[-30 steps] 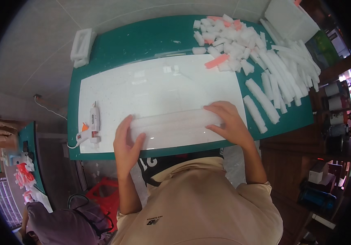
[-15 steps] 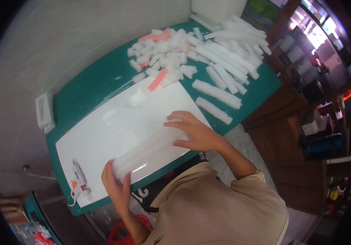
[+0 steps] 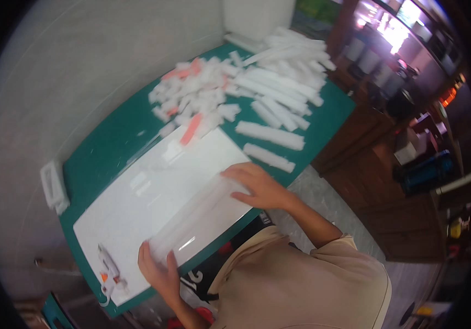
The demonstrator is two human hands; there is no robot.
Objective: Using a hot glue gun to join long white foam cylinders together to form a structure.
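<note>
A long, pale, translucent white strip (image 3: 196,213), probably foam, lies slantwise on a glossy white board (image 3: 116,211). My left hand (image 3: 159,270) holds its near left end, thumb on one side and fingers on the other. At the far right end my right hand (image 3: 260,187) grips it the same way, with the fingers bent over the edge. The strip's ends are partly hidden by my hands, and its outline blurs into the board. A white glue gun (image 3: 109,264) with an orange part rests at the board's left end.
Beyond the board, a heap of short white foam pieces (image 3: 199,88) with some pink ones sits on the green table (image 3: 103,145). Long white foam sticks (image 3: 279,82) are piled at the far right. A white foam frame (image 3: 54,186) stands at the left edge. Wooden cabinets (image 3: 378,203) are on the right.
The whole view has shifted, with the table lower and further left. My right hand's fingers have drawn closer together around the strip's end. My left hand keeps its place on the strip.
</note>
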